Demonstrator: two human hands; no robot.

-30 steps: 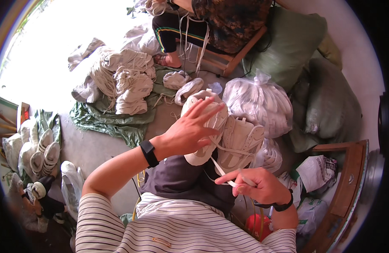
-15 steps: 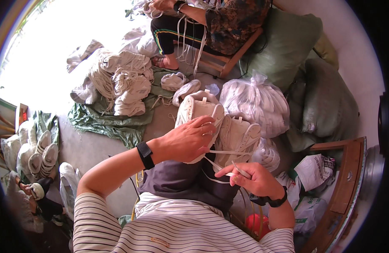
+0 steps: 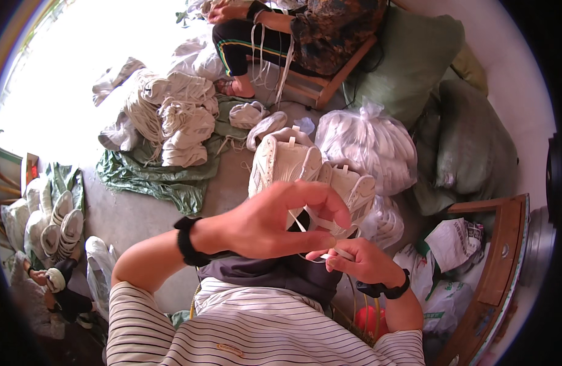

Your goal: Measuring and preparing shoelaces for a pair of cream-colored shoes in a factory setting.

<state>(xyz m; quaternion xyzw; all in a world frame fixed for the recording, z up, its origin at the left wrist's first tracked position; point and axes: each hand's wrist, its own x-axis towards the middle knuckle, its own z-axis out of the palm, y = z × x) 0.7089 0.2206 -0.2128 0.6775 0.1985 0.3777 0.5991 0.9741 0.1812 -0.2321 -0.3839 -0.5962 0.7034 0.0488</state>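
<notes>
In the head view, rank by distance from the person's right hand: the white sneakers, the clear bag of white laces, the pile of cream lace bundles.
From the right hand:
1. White sneakers, just above.
2. Clear bag of white laces, upper right.
3. Pile of cream lace bundles, far upper left.

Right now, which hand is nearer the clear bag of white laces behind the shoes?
Right. The right hand pinches a lace below the shoes, under the bag. The left hand sits further left, in front of the shoes.

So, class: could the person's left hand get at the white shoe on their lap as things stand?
Probably yes: the left hand hovers right beside the white shoe, with nothing between them; only a thin white lace crosses near its fingers.
</notes>
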